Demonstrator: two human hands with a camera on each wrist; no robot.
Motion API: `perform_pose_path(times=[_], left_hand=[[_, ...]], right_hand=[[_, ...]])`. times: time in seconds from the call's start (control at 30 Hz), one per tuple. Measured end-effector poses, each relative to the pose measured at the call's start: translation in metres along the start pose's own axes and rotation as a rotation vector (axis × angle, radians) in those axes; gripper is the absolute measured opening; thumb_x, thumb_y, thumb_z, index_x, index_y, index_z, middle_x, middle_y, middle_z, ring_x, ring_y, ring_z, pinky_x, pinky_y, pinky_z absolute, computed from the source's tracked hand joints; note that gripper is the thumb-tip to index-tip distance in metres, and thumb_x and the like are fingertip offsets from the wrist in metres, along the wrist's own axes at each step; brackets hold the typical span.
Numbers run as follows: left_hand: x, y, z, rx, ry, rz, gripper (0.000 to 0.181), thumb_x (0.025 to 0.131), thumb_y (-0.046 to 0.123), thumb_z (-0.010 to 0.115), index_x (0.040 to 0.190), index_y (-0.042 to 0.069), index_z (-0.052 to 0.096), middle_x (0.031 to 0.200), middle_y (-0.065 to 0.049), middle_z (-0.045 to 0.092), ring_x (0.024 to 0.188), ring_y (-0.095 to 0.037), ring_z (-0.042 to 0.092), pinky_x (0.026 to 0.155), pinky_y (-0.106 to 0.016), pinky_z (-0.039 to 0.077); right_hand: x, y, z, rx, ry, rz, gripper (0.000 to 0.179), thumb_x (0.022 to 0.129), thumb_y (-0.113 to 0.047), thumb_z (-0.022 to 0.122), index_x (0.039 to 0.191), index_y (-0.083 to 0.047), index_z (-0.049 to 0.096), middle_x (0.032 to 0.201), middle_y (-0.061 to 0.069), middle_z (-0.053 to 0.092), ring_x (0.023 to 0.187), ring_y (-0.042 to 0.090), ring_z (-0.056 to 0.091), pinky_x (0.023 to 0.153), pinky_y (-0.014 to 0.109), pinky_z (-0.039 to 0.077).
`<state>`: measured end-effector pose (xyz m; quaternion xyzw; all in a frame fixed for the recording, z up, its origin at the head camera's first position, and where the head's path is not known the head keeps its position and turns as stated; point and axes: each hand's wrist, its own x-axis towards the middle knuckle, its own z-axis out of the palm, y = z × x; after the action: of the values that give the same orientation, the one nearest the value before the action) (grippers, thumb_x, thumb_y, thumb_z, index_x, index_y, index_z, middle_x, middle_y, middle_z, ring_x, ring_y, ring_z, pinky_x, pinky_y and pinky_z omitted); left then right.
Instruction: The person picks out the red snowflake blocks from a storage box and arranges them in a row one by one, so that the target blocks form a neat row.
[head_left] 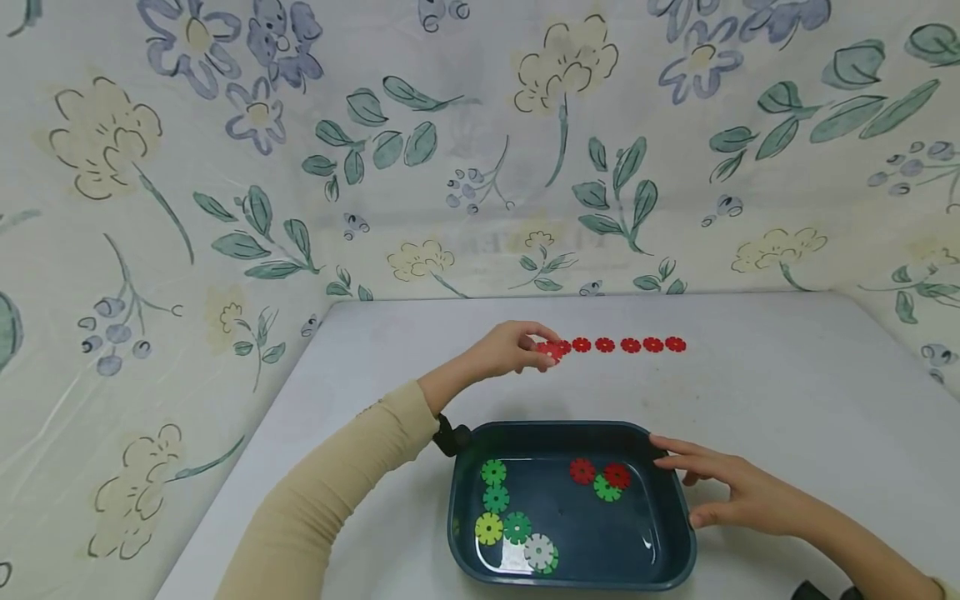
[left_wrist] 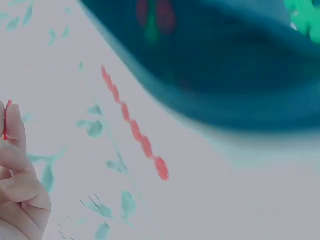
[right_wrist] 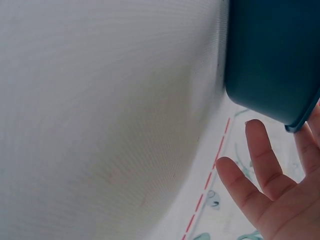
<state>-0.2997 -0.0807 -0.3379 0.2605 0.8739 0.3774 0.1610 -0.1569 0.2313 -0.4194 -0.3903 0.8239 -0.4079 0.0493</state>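
Note:
My left hand [head_left: 508, 348] pinches a red notched disc [head_left: 553, 351] at the left end of a row of red notched discs [head_left: 631, 345] on the table. In the left wrist view, that pinched disc [left_wrist: 7, 120] shows edge-on between the fingertips. A dark blue tray [head_left: 573, 579] stands nearer to me, holding green discs [head_left: 496, 498], a yellow disc [head_left: 489, 528], a white disc [head_left: 540, 551] and two red discs [head_left: 582, 471]. My right hand [head_left: 742, 493] touches the tray's right rim with its fingers spread and fairly straight.
The white table [head_left: 360, 367] meets a wall cloth [head_left: 480, 250] with printed flowers and leaves at the back and left. The tray's far rim lies between the row of discs and me. A dark wrist camera [head_left: 450, 436] hangs under my left wrist by the tray's corner.

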Motion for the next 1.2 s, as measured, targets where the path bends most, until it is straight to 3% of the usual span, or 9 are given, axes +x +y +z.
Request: perform_pose_path(times=[0.2, 0.4, 0.7, 0.9, 1.2], left_hand=[[0.009, -0.026, -0.014, -0.073, 0.076, -0.126, 0.034, 0.086, 0.020, 0.065, 0.119, 0.014, 0.059, 0.089, -0.004, 0.068, 0.067, -0.023, 0.055, 0.063, -0.030, 0.047], [0.015, -0.051, -0.017, -0.127, 0.089, -0.255, 0.041, 0.086, 0.022, 0.064, 0.125, 0.012, 0.055, 0.094, -0.005, 0.068, 0.079, -0.035, 0.055, 0.064, -0.031, 0.043], [0.024, -0.096, -0.005, -0.226, 0.132, -0.405, 0.040, 0.085, 0.024, 0.066, 0.122, 0.014, 0.056, 0.090, -0.004, 0.064, 0.066, -0.018, 0.051, 0.054, -0.021, 0.038], [0.026, -0.106, 0.001, -0.223, 0.150, -0.438, 0.038, 0.084, 0.021, 0.067, 0.120, 0.014, 0.058, 0.095, -0.006, 0.057, 0.060, -0.016, 0.048, 0.057, -0.020, 0.042], [0.029, -0.102, 0.003, -0.175, 0.113, -0.441, 0.040, 0.087, 0.023, 0.062, 0.124, 0.010, 0.055, 0.097, -0.007, 0.061, 0.061, -0.015, 0.053, 0.059, -0.020, 0.043]], right_hand=[[0.000, 0.000, 0.000, -0.002, 0.006, -0.008, 0.056, 0.076, -0.011, 0.070, 0.128, -0.013, 0.051, 0.140, -0.030, 0.027, 0.109, -0.009, 0.041, 0.070, 0.023, 0.050], [0.000, -0.001, 0.000, -0.005, 0.007, -0.004, 0.056, 0.076, -0.012, 0.070, 0.128, -0.013, 0.051, 0.140, -0.030, 0.028, 0.109, -0.009, 0.041, 0.070, 0.023, 0.050], [0.000, 0.001, 0.001, 0.002, 0.006, -0.011, 0.058, 0.075, -0.008, 0.071, 0.129, -0.013, 0.050, 0.141, -0.030, 0.027, 0.110, -0.007, 0.042, 0.070, 0.023, 0.050], [0.000, 0.000, 0.001, -0.013, 0.016, 0.001, 0.058, 0.075, -0.010, 0.072, 0.129, -0.015, 0.051, 0.141, -0.030, 0.026, 0.108, -0.006, 0.044, 0.069, 0.023, 0.051], [0.000, -0.001, -0.002, 0.000, -0.001, 0.009, 0.055, 0.077, -0.011, 0.070, 0.129, -0.013, 0.051, 0.140, -0.030, 0.027, 0.105, -0.005, 0.045, 0.069, 0.023, 0.051]])
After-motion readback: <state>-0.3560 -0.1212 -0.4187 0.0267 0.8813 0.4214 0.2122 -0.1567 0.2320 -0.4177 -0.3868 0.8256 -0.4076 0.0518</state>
